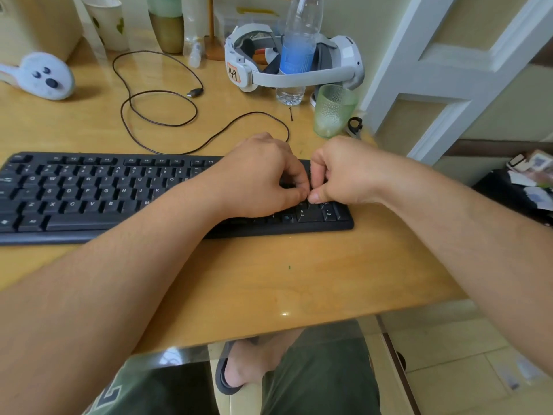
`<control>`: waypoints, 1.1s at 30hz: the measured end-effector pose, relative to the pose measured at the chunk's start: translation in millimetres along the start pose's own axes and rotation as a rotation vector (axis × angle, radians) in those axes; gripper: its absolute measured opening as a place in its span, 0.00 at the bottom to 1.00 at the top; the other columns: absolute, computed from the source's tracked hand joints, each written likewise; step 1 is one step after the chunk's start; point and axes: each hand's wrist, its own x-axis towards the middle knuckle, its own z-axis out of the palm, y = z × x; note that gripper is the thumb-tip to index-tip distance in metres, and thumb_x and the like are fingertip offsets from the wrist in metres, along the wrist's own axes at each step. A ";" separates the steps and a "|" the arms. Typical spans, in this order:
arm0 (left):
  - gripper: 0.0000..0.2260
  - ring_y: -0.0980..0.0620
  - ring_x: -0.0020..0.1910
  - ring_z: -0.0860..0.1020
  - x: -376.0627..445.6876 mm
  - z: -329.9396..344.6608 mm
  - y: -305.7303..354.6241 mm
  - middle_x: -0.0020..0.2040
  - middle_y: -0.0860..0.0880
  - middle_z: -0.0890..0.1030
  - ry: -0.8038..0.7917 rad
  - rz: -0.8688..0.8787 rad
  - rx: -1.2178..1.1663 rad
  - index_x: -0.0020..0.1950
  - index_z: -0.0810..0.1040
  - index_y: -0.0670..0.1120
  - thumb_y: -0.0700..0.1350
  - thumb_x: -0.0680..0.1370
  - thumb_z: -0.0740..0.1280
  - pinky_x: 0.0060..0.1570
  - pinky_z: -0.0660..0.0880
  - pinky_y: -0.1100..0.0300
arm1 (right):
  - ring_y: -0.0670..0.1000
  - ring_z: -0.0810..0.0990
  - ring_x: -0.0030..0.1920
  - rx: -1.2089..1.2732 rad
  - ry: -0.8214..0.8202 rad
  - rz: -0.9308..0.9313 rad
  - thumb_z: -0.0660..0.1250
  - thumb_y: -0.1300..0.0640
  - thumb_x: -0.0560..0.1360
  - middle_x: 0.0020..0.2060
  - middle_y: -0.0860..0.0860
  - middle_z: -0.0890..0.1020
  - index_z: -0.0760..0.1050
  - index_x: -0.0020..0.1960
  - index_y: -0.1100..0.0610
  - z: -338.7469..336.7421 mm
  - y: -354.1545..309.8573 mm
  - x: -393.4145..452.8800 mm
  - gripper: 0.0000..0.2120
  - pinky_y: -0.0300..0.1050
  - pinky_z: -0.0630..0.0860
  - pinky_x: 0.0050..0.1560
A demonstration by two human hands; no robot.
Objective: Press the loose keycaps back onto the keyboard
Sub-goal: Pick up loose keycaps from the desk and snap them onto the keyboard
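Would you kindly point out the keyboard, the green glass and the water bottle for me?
keyboard [89,190]: head view, on the letter keys left of the hands.
green glass [332,110]: head view, on its textured side wall.
water bottle [299,49]: head view, on its blue label.

The left hand [263,175] and right hand [338,172] cover the right end of the keyboard [119,190], so the keys under them, and whether either hand grips a keycap where the fingertips meet, cannot be made out. The keyboard's left end runs off the picture's edge, and its function-row legends are too small to read. At the top edge the paper cup [104,22], the green-and-gold cup [166,25] and the water bottle [299,49] lose their upper parts, the bottle hides part of the white headset [302,76], and the clutter [529,181] at the right edge is blurred and cut off.
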 end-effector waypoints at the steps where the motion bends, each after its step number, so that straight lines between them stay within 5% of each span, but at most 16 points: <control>1: 0.11 0.51 0.49 0.74 0.2 0.2 0.3 0.42 0.58 0.80 0.004 -0.005 -0.003 0.44 0.84 0.64 0.63 0.70 0.64 0.58 0.75 0.46 | 0.48 0.79 0.40 -0.024 -0.014 0.006 0.80 0.52 0.71 0.38 0.47 0.81 0.79 0.40 0.50 -0.2 -1.9 2.2 0.10 0.43 0.70 0.37; 4: 0.09 0.50 0.50 0.73 0.4 -1.2 -1.4 0.42 0.58 0.78 0.007 -0.016 -0.004 0.47 0.86 0.63 0.56 0.72 0.68 0.59 0.74 0.47 | 0.49 0.80 0.40 -0.058 -0.068 0.004 0.80 0.52 0.71 0.38 0.49 0.82 0.79 0.40 0.51 -4.2 -5.3 6.2 0.10 0.43 0.73 0.38; 10: 0.21 0.51 0.54 0.68 1.9 -4.5 -0.6 0.48 0.56 0.77 -0.028 -0.055 0.017 0.58 0.84 0.68 0.52 0.71 0.59 0.65 0.69 0.45 | 0.49 0.76 0.34 0.129 -0.017 -0.013 0.80 0.53 0.72 0.32 0.46 0.78 0.81 0.41 0.52 -25.1 13.3 4.4 0.09 0.46 0.72 0.39; 15: 0.24 0.51 0.56 0.66 0.6 -4.1 -1.7 0.50 0.56 0.73 -0.069 -0.063 0.078 0.60 0.82 0.70 0.51 0.72 0.56 0.64 0.65 0.48 | 0.40 0.74 0.30 0.083 0.009 -0.157 0.76 0.53 0.75 0.31 0.43 0.81 0.85 0.45 0.44 -13.7 16.8 -9.0 0.04 0.35 0.69 0.36; 19: 0.24 0.52 0.57 0.66 -0.2 -4.3 -2.8 0.50 0.57 0.73 -0.076 -0.064 0.072 0.59 0.82 0.71 0.50 0.73 0.55 0.59 0.62 0.52 | 0.32 0.73 0.41 -0.089 0.115 -0.261 0.67 0.59 0.79 0.38 0.37 0.77 0.84 0.59 0.41 1.2 21.0 -35.3 0.17 0.24 0.64 0.40; 24: 0.24 0.53 0.56 0.65 -1.5 -5.9 1.3 0.49 0.58 0.72 -0.087 -0.053 0.087 0.59 0.82 0.70 0.51 0.73 0.54 0.57 0.59 0.54 | 0.44 0.72 0.50 -0.078 0.133 -0.234 0.61 0.64 0.78 0.47 0.41 0.74 0.77 0.71 0.43 25.0 25.5 -52.1 0.26 0.43 0.72 0.53; 33: 0.25 0.52 0.58 0.66 0.2 -9.3 8.3 0.50 0.58 0.73 -0.103 -0.076 0.235 0.57 0.81 0.73 0.53 0.72 0.51 0.53 0.54 0.55 | 0.48 0.70 0.51 -0.187 0.120 -0.225 0.60 0.62 0.74 0.44 0.43 0.70 0.78 0.67 0.44 20.7 16.2 -52.2 0.25 0.48 0.74 0.50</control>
